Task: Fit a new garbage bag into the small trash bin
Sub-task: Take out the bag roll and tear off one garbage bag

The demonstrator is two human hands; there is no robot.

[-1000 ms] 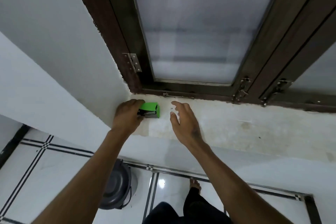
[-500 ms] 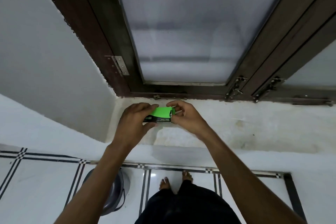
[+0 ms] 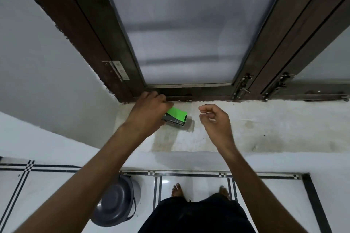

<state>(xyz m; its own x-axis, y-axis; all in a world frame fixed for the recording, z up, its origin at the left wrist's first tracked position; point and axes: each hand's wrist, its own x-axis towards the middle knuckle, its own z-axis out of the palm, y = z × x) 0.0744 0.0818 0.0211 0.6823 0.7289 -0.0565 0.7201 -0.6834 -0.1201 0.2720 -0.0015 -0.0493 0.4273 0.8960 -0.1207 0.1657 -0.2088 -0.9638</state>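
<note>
Green box (image 3: 175,116) of bags lay on the sill, left hand (image 3: 149,108) clamped over its end, seemingly steadying it; right hand (image 3: 214,119) hovered loosely curled, empty; bin (image 3: 115,204) waited below.

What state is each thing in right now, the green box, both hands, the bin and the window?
green box: lying on the window sill, gripped at its left end.
left hand: closed on the box.
right hand: loosely curled, off the box, holding nothing visible.
trash bin: on the floor, no bag visible.
window: shut.
</note>
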